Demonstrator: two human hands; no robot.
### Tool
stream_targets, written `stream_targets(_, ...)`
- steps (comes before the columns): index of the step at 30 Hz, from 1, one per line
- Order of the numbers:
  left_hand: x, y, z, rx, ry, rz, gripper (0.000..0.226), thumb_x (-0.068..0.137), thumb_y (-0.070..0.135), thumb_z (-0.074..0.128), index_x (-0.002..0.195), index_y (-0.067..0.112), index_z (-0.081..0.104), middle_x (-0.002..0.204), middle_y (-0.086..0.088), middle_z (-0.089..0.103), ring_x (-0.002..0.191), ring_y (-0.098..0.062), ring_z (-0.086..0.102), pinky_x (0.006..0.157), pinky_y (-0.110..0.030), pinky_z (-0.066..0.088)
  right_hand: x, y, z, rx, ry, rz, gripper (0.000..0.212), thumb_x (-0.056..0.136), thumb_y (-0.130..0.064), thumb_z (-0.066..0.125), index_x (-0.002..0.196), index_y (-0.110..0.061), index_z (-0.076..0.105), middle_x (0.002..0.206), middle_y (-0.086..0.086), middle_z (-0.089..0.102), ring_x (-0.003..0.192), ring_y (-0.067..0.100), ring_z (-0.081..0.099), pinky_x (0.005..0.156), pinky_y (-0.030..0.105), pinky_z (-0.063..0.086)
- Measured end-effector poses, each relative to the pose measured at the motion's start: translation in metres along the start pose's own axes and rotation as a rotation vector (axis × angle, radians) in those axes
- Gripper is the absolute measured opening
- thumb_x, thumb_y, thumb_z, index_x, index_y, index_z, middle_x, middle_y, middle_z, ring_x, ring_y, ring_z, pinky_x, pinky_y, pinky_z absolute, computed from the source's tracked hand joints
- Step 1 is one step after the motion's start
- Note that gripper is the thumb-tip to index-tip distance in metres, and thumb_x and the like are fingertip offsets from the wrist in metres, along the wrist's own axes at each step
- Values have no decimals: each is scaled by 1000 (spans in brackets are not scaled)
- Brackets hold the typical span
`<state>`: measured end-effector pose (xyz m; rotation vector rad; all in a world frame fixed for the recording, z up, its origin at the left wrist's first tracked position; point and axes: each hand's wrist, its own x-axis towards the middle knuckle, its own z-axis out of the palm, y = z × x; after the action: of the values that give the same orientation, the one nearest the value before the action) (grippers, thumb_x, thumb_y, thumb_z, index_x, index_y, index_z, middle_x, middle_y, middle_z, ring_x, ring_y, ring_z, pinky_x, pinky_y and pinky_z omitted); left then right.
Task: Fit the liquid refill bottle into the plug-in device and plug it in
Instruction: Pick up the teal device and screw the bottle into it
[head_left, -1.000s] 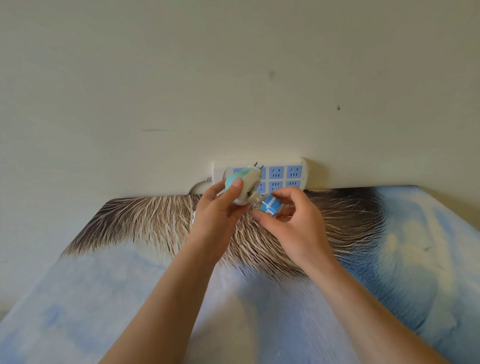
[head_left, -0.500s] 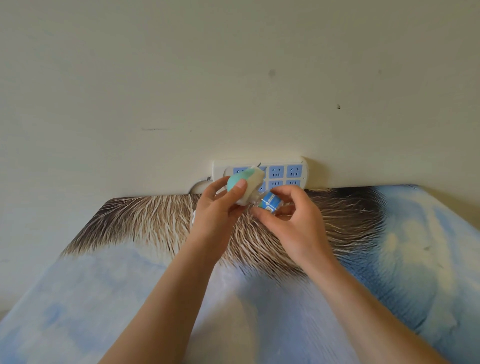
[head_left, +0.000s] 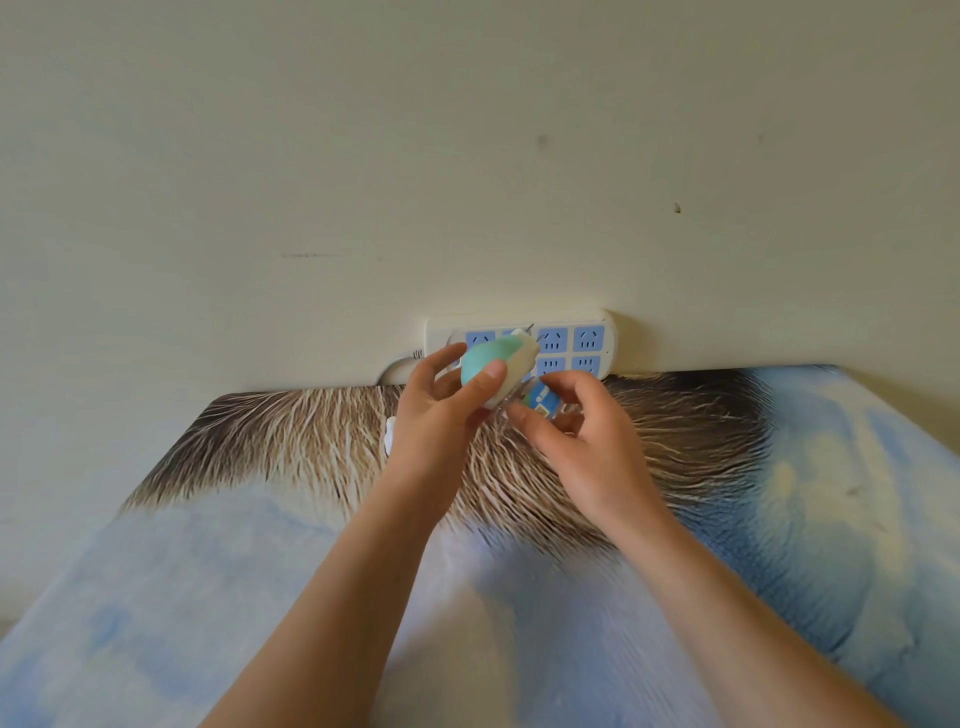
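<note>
My left hand (head_left: 441, 410) grips the plug-in device (head_left: 498, 364), a white body with a teal front, its metal prongs pointing up and away toward the wall. My right hand (head_left: 582, 441) holds the small refill bottle (head_left: 540, 402) with a blue label, pressed against the underside of the device. Fingers hide most of the bottle. Both are held just in front of the white power strip (head_left: 587, 340) with blue sockets on the wall.
The power strip sits at the foot of a cream wall (head_left: 467, 156), its cable (head_left: 400, 361) leaving at the left. Below lies a surface with a printed cover in brown fur and blue (head_left: 727, 467). A small white object (head_left: 389, 436) rests left of my wrist.
The device has turned so its teal face shows more toward me, and the bottle has gone deeper under it. Both hands stay in nearly the same place.
</note>
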<state>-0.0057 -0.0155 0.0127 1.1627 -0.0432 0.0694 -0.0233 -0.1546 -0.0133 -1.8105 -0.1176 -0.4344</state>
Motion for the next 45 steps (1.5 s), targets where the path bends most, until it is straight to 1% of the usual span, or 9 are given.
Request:
stream_targets(4,1,2,-1,4,8,0,56,80,15,72,131,8,51,116,-16,69,92,-20,73,80,-29,58,1,1,1,15,-8,16,39,82,-43,73,112,-21,61,101,-5,69,82,11,71,77,39,60)
stream_targets(9,0,2,-1,3,3,-3,55,82,13,71,132,7,50,119,-17,68,96,-22,72,82,-29,58,0,0,1,20,-1,2,36,82,-41,73,111,-23,60,98,-10,68,78,3,69,71,28,58)
stream_targets(13,0,0,0,15,-9,-4,58,79,15,74,131,9,51,120,-17,67,100,-25,72,80,-27,57,-1,-2,0,1,-14,5,45,82,-48,68,119,-26,58,106,-17,61,88,4,66,79,33,58)
stream_targets(16,0,0,0,16,-8,5,68,69,23,78,131,11,51,120,-16,68,100,-24,72,79,-28,57,-1,-2,0,7,-46,-1,42,81,-49,71,114,-27,59,103,-15,64,87,-2,64,74,20,55)
stream_targets(24,2,-2,-2,23,-6,6,66,70,22,81,129,13,53,116,-14,70,97,-24,73,77,-28,56,1,1,0,12,-52,43,46,73,-33,83,109,-27,54,104,-15,62,81,-1,64,68,12,51)
stream_targets(30,3,0,-3,-2,4,0,59,77,16,75,131,9,52,116,-15,70,96,-23,72,79,-28,57,3,1,1,135,-99,109,37,85,-37,70,117,-20,61,107,1,68,90,23,72,86,45,57)
stream_targets(34,1,1,-1,-4,-4,2,67,70,21,76,132,8,51,119,-18,68,100,-26,71,80,-28,57,3,0,4,240,-119,108,15,92,-29,63,107,-28,62,100,-1,69,73,16,73,72,35,61)
stream_targets(40,1,0,-1,-10,2,-1,61,76,17,75,132,8,51,119,-18,68,98,-26,72,80,-30,56,1,0,1,26,-96,106,51,76,-42,78,116,-30,49,103,-9,65,89,10,68,76,29,56)
stream_targets(45,1,0,-1,8,2,-5,61,77,17,75,132,9,51,120,-18,67,97,-25,71,80,-30,57,2,1,2,63,-129,128,45,81,-41,74,116,-21,53,107,-2,66,92,21,69,84,48,56)
